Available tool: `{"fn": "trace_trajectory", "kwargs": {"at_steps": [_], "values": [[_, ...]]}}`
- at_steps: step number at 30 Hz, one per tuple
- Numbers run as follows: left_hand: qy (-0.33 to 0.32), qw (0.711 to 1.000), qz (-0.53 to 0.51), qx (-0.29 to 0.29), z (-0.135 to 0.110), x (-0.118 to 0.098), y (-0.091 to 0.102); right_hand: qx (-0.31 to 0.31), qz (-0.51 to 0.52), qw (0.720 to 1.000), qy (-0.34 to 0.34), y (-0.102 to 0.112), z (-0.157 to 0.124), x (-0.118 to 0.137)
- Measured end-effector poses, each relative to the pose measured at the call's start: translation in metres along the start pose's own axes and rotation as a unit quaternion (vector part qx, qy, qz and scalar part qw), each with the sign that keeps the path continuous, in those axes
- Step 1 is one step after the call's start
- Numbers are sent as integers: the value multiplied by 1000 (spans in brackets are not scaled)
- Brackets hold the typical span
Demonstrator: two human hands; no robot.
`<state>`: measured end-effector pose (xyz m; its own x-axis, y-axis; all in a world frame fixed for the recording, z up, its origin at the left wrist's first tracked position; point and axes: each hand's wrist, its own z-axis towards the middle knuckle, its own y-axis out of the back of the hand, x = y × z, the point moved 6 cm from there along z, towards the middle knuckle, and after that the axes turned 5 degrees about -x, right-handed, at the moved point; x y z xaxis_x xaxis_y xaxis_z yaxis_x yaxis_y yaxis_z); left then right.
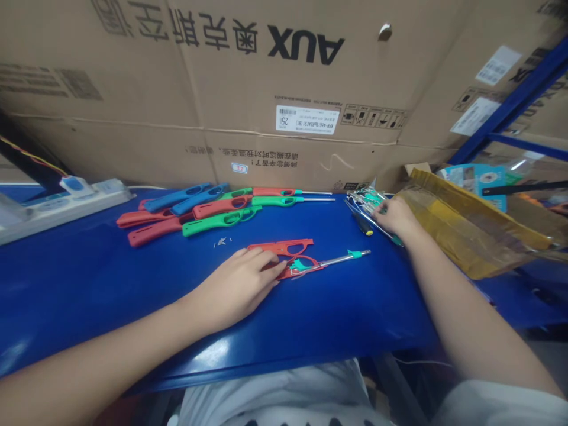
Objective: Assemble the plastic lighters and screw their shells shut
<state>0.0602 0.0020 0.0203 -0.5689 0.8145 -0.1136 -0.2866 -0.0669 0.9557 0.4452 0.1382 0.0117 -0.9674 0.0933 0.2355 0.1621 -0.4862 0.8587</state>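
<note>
My left hand (248, 281) lies over an opened red gas lighter casing (284, 247), its fingers curled onto the near part. Inside that casing sits a teal trigger piece (302, 264), and a metal lighter tube (337, 259) with a teal tip points to the right. Over on the right, my right hand (396, 216) has its fingers pinched together at a pile of metal tubes and teal parts (368, 198). What is between those fingertips is hidden. A screwdriver (364, 223) with a black and yellow handle lies beside the pile.
Red, green and blue lighter casings (190, 213) are heaped at the back left. Several tiny screws or pins (222, 242) lie in front of them. A white power strip (66, 204) stands far left. A yellow-taped carton (470, 225) is at the right; a large cardboard sheet (248, 94) forms the back.
</note>
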Motion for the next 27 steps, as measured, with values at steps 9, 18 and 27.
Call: {"fn": "trace_trajectory", "kwargs": {"at_steps": [9,18,27], "values": [[-2,1000,13,-3,0,1,0,10,5,999,-52,-6,-6,5],[70,977,-151,-131,1,11,18,-28,141,989,-29,19,-15,49],[236,843,-454,-167,4,21,2,222,458,853,113,30,-109,199]]}}
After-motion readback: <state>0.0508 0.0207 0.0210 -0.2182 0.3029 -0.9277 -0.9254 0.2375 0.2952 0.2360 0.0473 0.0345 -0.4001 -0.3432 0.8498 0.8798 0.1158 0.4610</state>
